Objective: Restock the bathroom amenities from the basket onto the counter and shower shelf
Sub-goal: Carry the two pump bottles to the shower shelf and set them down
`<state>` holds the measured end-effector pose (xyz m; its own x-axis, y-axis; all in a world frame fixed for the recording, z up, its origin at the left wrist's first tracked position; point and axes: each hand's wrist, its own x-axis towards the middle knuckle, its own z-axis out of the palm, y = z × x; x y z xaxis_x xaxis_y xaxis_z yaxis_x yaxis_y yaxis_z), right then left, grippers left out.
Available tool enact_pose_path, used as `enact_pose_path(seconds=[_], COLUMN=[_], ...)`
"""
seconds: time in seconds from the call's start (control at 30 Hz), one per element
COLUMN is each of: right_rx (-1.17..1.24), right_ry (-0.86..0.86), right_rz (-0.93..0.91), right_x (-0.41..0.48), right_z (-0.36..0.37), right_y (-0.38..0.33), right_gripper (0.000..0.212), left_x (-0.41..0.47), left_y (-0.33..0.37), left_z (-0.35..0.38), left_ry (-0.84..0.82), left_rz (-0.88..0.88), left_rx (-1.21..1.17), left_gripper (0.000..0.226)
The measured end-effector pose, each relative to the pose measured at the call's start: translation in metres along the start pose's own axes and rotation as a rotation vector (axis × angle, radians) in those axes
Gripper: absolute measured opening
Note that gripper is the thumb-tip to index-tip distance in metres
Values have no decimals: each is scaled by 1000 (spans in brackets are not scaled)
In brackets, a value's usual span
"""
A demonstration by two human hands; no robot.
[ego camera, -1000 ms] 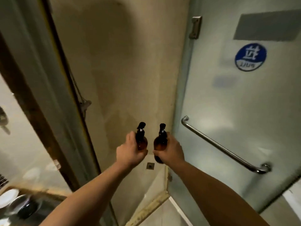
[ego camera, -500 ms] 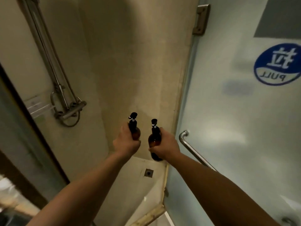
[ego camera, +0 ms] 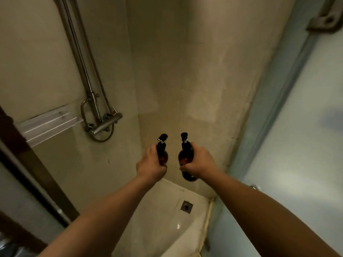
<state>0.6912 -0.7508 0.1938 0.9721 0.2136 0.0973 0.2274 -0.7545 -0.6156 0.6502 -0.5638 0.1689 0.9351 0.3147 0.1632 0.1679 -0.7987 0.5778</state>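
Amber pump bottle with a black dispenser head (ego camera: 163, 152) in the left hand (ego camera: 150, 165), fingers wrapped tight round its body, and a second amber pump bottle (ego camera: 186, 160) clamped the same way in the right hand (ego camera: 199, 163). Both are upright, side by side but apart, held out in mid-air over the shower floor. Up and to the left of the left hand sits the clear glass shower shelf (ego camera: 47, 125) on the wall, likely the target, and it looks bare. Here's the danger: the shelf seems narrow and slick, so a bottle set near its lip could tip off and drop to the pale tiled floor (ego camera: 163, 216). With both hands full, neither is free to steady the other bottle. Just right of the shelf, the chrome mixer valve (ego camera: 104, 125) and its riser pipe (ego camera: 81, 58) crowd the approach; a pump head could clip them. Beyond the right hand stands the frosted glass door (ego camera: 297, 164); below, the floor drain (ego camera: 186, 206).
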Motion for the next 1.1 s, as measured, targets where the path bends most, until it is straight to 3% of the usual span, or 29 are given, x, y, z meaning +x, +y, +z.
enact_pose_path(seconds=[0.3, 0.6, 0.9, 1.1], right_rx=[-39, 0, -201, -191], right_ry=[-115, -110, -267, -293], right_rz=[-22, -63, -451, -702], right_x=[183, 346, 481, 513], right_z=[21, 33, 74, 120], right_y=[-34, -69, -139, -226], right_gripper=[73, 78, 84, 70], left_x=[157, 321, 399, 413], left_y=[-16, -26, -69, -117], left_z=[32, 14, -36, -107], left_ry=[45, 121, 311, 443], left_rz=[-23, -59, -223, -284], left_rx=[6, 39, 73, 97], left_gripper=[59, 64, 60, 70])
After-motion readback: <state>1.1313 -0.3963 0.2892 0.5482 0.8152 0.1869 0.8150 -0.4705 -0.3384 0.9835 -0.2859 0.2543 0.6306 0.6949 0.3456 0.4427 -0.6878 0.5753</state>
